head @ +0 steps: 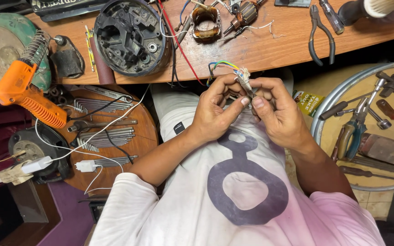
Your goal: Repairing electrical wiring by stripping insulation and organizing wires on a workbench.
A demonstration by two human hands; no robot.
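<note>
We see an orange soldering gun [26, 93], a green round disc [5, 43], a black motor housing [131, 36], and blue, green and yellow wires [222, 65]. The shirt [247, 200] is white with a dark purple figure; the workbench [270, 45] is reddish-brown wood.

One head-worn view looks steeply down, close over the lap, workbench [270, 50] edge probably ahead

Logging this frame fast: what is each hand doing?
Left hand: pinching the small wired part.
Right hand: pinching the same part.
</note>
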